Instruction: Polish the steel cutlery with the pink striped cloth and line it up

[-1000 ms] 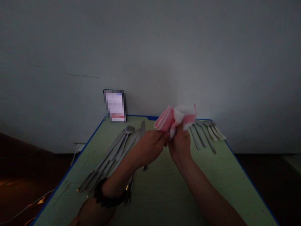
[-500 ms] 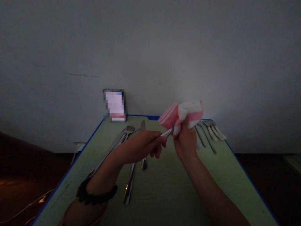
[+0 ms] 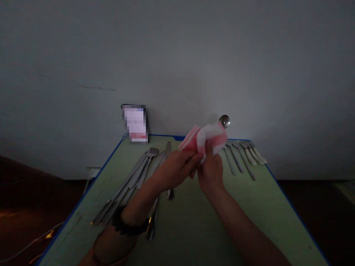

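Note:
Both hands meet above the green table (image 3: pixel 194 229). My left hand (image 3: pixel 174 170) is closed round the handle of a metal spoon (image 3: pixel 224 120), whose round bowl sticks out past the cloth. My right hand (image 3: pixel 210 170) grips a pink and white striped cloth (image 3: pixel 203 138) bunched round the spoon's shaft. The handle itself is hidden inside my fingers and the cloth.
Several knives and spoons (image 3: pixel 133 181) lie in a fan on the left of the table, one spoon (image 3: pixel 152 218) nearer me. Several forks and white-handled pieces (image 3: pixel 244 155) lie at the far right. A blurred card (image 3: pixel 135 123) leans on the wall. Cables (image 3: pixel 33 244) run on the floor at left.
My left hand has pushed forward to meet the right again, driving the spoon through the cloth, so its bowl now pokes out beyond it. The cloth dropped slightly.

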The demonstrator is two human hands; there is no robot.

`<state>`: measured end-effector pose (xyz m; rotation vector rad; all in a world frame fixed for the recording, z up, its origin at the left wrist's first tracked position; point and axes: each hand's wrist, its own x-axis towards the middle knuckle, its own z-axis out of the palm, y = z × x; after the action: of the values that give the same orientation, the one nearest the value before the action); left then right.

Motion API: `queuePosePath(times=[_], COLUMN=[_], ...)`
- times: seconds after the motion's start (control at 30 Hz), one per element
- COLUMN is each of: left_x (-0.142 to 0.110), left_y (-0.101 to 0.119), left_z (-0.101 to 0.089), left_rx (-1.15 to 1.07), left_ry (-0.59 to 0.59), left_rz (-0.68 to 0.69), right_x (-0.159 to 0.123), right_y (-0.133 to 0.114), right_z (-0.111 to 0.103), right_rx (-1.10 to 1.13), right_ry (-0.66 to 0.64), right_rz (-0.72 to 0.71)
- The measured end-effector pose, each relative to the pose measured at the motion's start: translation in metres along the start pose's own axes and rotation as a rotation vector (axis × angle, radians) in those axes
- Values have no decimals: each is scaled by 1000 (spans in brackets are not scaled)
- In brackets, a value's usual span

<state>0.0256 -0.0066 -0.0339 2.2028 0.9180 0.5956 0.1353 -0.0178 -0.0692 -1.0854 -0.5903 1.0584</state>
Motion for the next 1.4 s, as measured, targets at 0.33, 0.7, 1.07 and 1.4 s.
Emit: queuePosePath(times=[0.33,0.7,1.07,1.4], left_x=[-10,-6,-20,-2], left_y=[15,4,3,-8], left_z=[-5,-2,-29,-1], left_rx=[-75,-190,-152,-141], left_ry=[-272,-207,-343,-226], left_rz=[-55,-186,-175,-140], right_x=[50,25,41,20], right_y=[-19,-11,-49,15], right_z=[-23,-14,-48,-5], right_rx=[278,-203,-491,30], right_ry=[147,3,-429,32], right_rz=[-189,-319,-303,-65])
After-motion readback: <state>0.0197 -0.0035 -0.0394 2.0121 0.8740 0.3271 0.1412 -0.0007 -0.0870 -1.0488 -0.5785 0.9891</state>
